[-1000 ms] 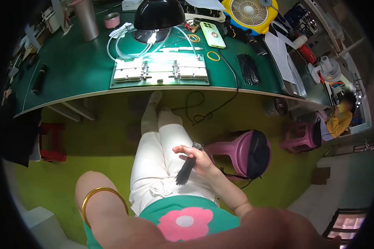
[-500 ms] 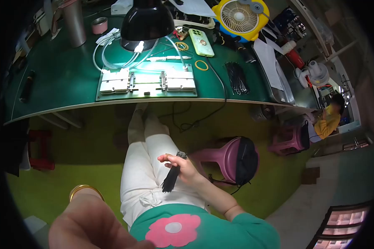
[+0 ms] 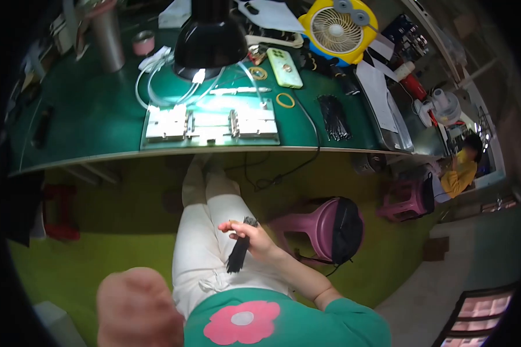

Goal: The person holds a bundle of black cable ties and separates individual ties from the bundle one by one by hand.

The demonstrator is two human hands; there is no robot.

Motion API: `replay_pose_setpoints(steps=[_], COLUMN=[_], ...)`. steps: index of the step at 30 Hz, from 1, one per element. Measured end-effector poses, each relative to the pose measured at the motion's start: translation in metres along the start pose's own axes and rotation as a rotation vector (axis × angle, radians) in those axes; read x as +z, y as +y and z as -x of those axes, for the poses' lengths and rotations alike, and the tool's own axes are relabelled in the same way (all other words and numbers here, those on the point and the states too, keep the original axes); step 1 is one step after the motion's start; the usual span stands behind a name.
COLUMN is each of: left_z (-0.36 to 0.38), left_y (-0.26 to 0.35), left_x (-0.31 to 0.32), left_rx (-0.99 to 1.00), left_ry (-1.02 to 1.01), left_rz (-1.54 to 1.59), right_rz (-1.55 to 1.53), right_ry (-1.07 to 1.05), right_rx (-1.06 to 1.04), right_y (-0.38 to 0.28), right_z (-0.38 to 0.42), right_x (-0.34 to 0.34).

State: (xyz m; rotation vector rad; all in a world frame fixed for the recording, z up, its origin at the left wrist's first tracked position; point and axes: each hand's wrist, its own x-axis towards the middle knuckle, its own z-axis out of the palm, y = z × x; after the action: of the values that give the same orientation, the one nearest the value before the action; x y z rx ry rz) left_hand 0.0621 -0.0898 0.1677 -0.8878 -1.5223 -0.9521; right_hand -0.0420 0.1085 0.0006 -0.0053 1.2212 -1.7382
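I see the green workbench (image 3: 98,121) curving across the top of the view, well apart from both hands. On it lies a metal jig plate (image 3: 211,126) lit under a black lamp shade (image 3: 209,37), with a yellow fan (image 3: 331,21) at the back right, a steel tumbler (image 3: 108,40) at the back left, a pale green phone (image 3: 285,59) and a loose pile of black cable ties (image 3: 333,117) to the right of the plate. Below the bench, a pink stool (image 3: 323,226) stands just beside my right thigh.

My right hand (image 3: 253,237) rests over my lap on the white trousers. Its fingers are curled and pinched round the upper end of a bundle of black cable ties (image 3: 238,254), which hangs down against my thigh. My left hand (image 3: 134,309) is close to the camera at the bottom left, blurred; I cannot tell how its fingers are set.
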Motion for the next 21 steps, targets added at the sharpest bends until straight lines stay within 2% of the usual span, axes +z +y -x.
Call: replay_pose_setpoints(steps=[2,3,4,5,7,9,11,12,14,15,19,21], left_z=[0.021,0.057,0.08,0.119,0.167,0.168,0.171,0.17,0.17,0.172,0.177,0.178], left_y=[0.015,-0.002,-0.011,-0.013,-0.011,-0.008,-0.008,-0.007,-0.007,-0.007,-0.005,-0.002], left_x=[0.028,0.043,0.054,0.063,0.08,0.093,0.1,0.102,0.107,0.109,0.115,0.115], left_rx=[-0.695,-0.868,-1.189,-1.421,-1.267,-1.476,-1.77,-1.809,-1.823,-1.828,-1.699,-1.884], left_ry=[-0.066,0.032,-0.07,-0.134,-0.38,-0.367,-0.153,-0.13,-0.003,0.008,-0.066,-0.208], left_rz=[-0.571,-0.288,-0.134,0.017,-0.117,0.08,0.401,0.385,0.62,0.618,0.673,0.638], right_rz=[0.014,0.045,0.077,0.067,0.15,0.176,0.215,0.208,0.171,0.157,0.158,0.199], right_ry=[0.006,0.02,0.035,0.029,0.08,0.073,0.148,0.131,0.123,0.124,0.101,0.04], right_rx=[-0.044,-0.053,-0.056,-0.074,-0.11,-0.053,-0.064,-0.023,0.038,0.052,0.106,0.105], right_y=[-0.002,-0.002,-0.004,-0.009,-0.014,-0.01,-0.01,-0.006,-0.003,-0.003,0.004,0.01], right_z=[-0.003,-0.003,-0.005,-0.008,-0.007,-0.006,-0.01,-0.01,-0.012,-0.012,-0.012,-0.013], right_x=[0.003,0.002,0.003,0.004,0.008,0.012,0.011,0.01,0.006,0.004,-0.002,-0.011])
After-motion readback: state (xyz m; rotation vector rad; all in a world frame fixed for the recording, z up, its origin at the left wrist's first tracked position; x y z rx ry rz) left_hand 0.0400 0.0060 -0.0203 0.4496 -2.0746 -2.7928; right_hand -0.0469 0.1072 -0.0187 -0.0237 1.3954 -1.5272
